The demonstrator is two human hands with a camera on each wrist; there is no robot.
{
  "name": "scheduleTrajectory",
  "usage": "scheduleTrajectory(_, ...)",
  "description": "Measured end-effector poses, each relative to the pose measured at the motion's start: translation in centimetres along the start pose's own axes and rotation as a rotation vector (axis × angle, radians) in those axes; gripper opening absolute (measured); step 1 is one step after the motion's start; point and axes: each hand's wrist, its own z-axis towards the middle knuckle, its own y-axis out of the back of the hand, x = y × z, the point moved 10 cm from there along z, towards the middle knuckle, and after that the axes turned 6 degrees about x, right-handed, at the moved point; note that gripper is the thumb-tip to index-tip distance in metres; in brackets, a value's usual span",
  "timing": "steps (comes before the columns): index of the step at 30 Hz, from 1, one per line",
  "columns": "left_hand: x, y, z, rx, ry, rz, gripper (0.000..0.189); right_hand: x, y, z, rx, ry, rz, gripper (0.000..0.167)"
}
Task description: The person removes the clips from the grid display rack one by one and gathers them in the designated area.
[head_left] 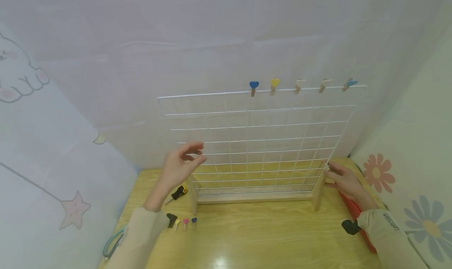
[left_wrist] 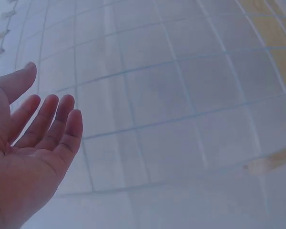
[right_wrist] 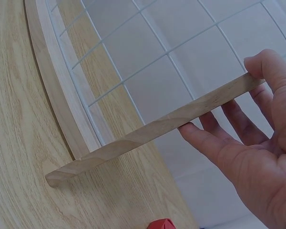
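A white wire grid stands upright in a wooden stand whose base bar [head_left: 254, 199] rests on the table. My right hand [head_left: 344, 179] grips the stand's right post [right_wrist: 152, 129], thumb at its upper end and fingers along its underside. Beside the grid's left edge, my left hand [head_left: 181, 163] is raised with relaxed fingers and nothing in it. Several small heart-topped clothespins sit along the grid's top wire, among them a dark blue one [head_left: 254, 85], a yellow one [head_left: 274, 83] and a light blue one [head_left: 350, 83] at the right end.
Left of the stand lies a black and yellow screwdriver [head_left: 179, 192]. Nearer me are yellow [head_left: 177, 222], pink [head_left: 185, 222] and dark blue [head_left: 194, 221] heart clothespins. A teal-edged loop [head_left: 113, 239] is partly behind my left sleeve. A red object [head_left: 351, 206] lies under my right forearm.
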Motion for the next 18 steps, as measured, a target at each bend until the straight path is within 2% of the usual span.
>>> scheduleTrajectory(3, -2.8, 0.0, 1.8, 0.02, -0.075, 0.015, 0.036, 0.1, -0.1, 0.0, 0.006, -0.003, -0.015, 0.066)
scheduleTrajectory(9, -8.6, -0.1, 4.7, 0.042, -0.249, 0.088, 0.039, 0.3, -0.4, -0.1, 0.028, 0.013, 0.011, 0.061)
scheduleTrajectory(13, -11.4, 0.1, 6.2, 0.035, -0.338, 0.123, 0.039, 0.1, -0.3, -0.1, 0.017, 0.005, -0.006, 0.062)
scheduleTrajectory(18, -14.2, 0.0, 7.7, 0.049, -0.398, 0.129, 0.039, -0.1, 0.0, -0.1, -0.008, -0.032, -0.056, 0.067)
